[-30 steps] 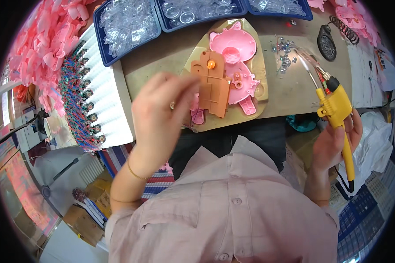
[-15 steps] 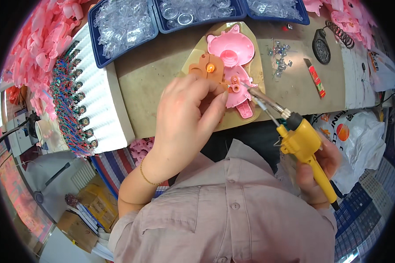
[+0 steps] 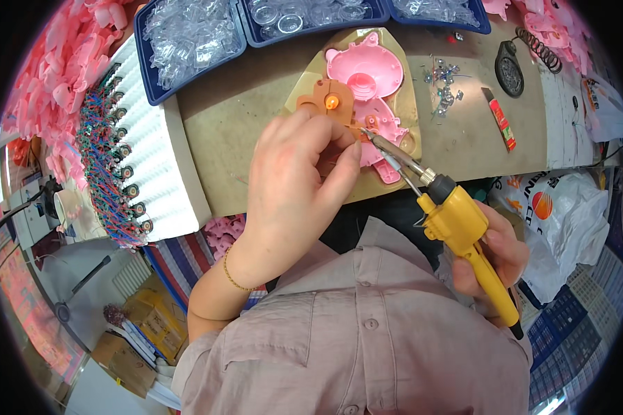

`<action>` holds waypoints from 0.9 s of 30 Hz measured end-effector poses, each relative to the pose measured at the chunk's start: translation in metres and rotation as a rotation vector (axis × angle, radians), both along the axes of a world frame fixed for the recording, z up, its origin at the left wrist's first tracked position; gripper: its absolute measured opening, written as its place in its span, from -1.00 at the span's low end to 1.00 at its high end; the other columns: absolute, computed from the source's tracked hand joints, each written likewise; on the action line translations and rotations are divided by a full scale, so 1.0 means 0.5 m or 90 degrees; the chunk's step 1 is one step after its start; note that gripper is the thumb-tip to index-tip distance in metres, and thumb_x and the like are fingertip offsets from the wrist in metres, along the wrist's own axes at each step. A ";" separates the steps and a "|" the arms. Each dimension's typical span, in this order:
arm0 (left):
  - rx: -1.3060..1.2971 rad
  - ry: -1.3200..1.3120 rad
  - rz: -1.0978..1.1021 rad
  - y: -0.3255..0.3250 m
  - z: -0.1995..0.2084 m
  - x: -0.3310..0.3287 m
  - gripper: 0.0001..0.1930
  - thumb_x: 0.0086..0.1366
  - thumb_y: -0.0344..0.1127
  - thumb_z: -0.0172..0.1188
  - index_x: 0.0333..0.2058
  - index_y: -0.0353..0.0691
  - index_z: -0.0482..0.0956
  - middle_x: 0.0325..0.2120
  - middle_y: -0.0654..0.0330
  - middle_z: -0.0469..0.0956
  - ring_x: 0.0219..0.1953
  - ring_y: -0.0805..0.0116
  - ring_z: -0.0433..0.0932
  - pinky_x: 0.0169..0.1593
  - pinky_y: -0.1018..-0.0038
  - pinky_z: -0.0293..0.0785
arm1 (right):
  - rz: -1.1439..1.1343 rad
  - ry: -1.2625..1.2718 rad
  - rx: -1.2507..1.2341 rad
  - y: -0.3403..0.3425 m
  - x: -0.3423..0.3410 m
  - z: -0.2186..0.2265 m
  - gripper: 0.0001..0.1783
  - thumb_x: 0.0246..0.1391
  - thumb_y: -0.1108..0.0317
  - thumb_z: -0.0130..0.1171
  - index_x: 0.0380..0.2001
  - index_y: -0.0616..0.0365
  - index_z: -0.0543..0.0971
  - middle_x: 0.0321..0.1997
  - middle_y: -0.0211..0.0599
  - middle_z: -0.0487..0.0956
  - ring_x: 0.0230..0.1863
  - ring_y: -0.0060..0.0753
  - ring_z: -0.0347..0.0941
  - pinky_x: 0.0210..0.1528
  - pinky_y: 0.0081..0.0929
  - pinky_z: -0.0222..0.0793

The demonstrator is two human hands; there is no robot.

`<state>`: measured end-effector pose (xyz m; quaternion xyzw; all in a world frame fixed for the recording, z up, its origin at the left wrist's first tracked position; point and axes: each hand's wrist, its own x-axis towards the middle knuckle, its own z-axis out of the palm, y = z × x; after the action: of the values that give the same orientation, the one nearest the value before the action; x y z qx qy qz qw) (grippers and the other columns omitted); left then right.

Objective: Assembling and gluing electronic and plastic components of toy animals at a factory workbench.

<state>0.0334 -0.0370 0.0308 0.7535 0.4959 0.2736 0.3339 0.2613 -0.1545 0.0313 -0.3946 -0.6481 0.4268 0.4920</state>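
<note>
My right hand [image 3: 498, 256] is wrapped round the yellow handle of a soldering iron [image 3: 457, 218] with a thin feed tube beside its barrel. The iron's tip reaches the small orange part [image 3: 371, 123] inside a pink animal-shaped toy shell [image 3: 369, 66], just right of my left fingertips. My left hand [image 3: 298, 166] is closed in a pinch at the shell's left side; its fingers hide what they hold. Under the shell lies a tan fixture [image 3: 410, 104]. Left of the shell sits an orange-brown plate [image 3: 318, 97] with a bright orange knob [image 3: 332, 102].
Blue trays [image 3: 246, 31] of clear plastic parts line the back. A white ribbed rack [image 3: 166, 159] at left carries wired round parts [image 3: 128, 190]. To the right lie small electronic parts [image 3: 444, 86], a red utility knife [image 3: 500, 121] and a black coil-spring stand [image 3: 511, 72]. Pink shells [image 3: 69, 76] pile far left.
My right hand has moved left and slightly up with the soldering iron, bringing its tip from the shell's right side to the orange part near my left fingertips. My left hand has barely shifted.
</note>
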 end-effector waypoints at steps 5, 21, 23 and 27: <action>-0.004 0.005 -0.002 0.001 0.002 0.002 -0.90 0.05 -0.41 0.22 -0.53 -0.24 0.47 -0.57 0.19 0.40 -0.44 0.19 0.36 -0.28 0.33 0.29 | 0.003 -0.002 0.059 0.022 -0.011 -0.005 -0.46 0.02 0.39 0.27 0.02 0.18 0.27 0.05 0.37 0.36 -0.01 0.00 0.45 -0.02 -0.30 0.40; -0.003 0.001 -0.018 0.002 -0.004 -0.003 -0.88 0.04 -0.41 0.23 -0.54 -0.24 0.45 -0.57 0.19 0.37 -0.46 0.19 0.34 -0.31 0.34 0.27 | 0.009 -0.107 0.076 0.005 0.018 -0.005 -0.26 0.06 0.38 0.24 0.22 0.00 0.06 0.06 0.53 0.32 -0.17 0.15 0.54 -0.19 -0.26 0.52; 0.003 -0.029 -0.007 0.002 -0.007 -0.003 -0.88 0.04 -0.41 0.24 -0.54 -0.24 0.46 -0.57 0.19 0.37 -0.47 0.19 0.33 -0.30 0.34 0.27 | -0.003 -0.102 0.080 0.001 0.016 -0.009 -0.27 0.06 0.39 0.24 0.21 0.01 0.08 0.05 0.52 0.33 -0.16 0.14 0.54 -0.19 -0.25 0.52; 0.020 -0.006 -0.007 0.002 -0.008 0.003 -0.89 0.04 -0.41 0.23 -0.54 -0.23 0.46 -0.57 0.20 0.38 -0.47 0.19 0.34 -0.30 0.33 0.27 | -0.019 -0.106 0.077 0.001 0.010 -0.010 -0.29 0.05 0.39 0.26 0.19 0.04 0.10 0.05 0.51 0.34 -0.14 0.13 0.54 -0.19 -0.23 0.52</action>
<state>0.0351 -0.0359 0.0269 0.7602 0.4857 0.2832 0.3256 0.2664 -0.1542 0.0262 -0.4080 -0.7052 0.3455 0.4658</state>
